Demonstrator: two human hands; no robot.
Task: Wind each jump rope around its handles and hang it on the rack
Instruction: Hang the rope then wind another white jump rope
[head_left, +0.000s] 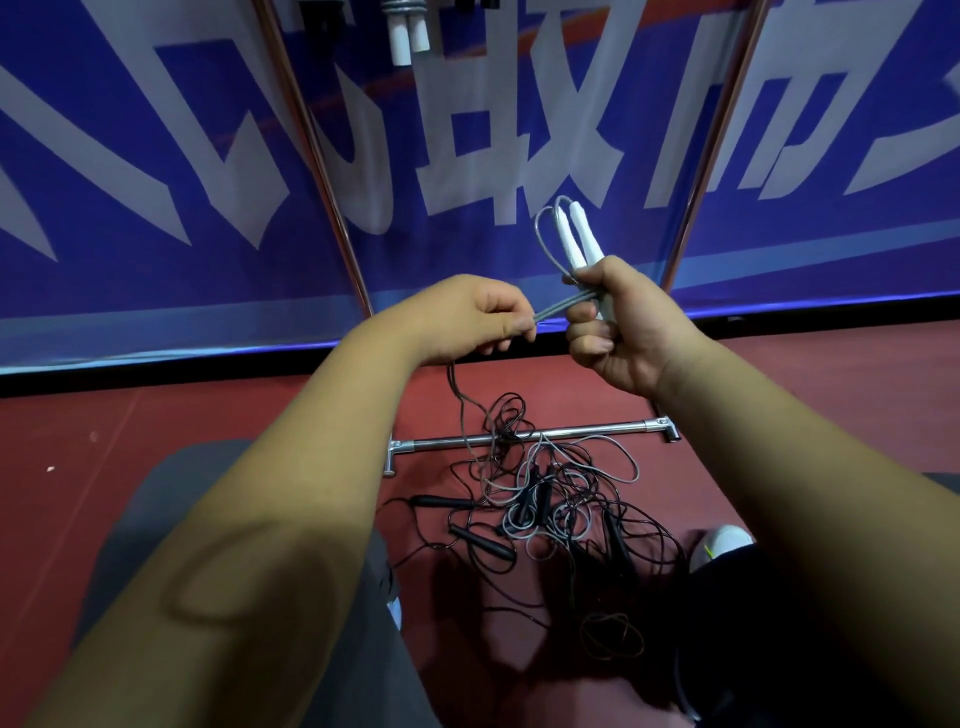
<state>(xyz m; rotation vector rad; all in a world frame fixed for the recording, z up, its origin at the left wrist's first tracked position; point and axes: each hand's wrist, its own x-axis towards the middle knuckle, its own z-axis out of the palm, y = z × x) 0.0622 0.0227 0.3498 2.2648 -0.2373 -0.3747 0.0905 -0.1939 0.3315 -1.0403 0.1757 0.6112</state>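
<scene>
My right hand (618, 327) grips two white jump rope handles (579, 239) side by side, tips pointing up. Their grey cord (543, 236) loops beside the handles and runs left into my left hand (478, 317), which pinches the cord. From that hand the cord drops to the floor. A tangled pile of black and grey ropes (550, 509) with several black handles lies on the red floor below my hands. At the top of the view a wound rope with white handles (408, 31) hangs from the rack.
The rack's two chrome uprights (317, 161) slant up on either side, and its chrome base bar (530, 435) lies on the floor behind the pile. A blue banner with white characters (156, 208) stands behind. My knees and a white shoe (722, 543) are low in view.
</scene>
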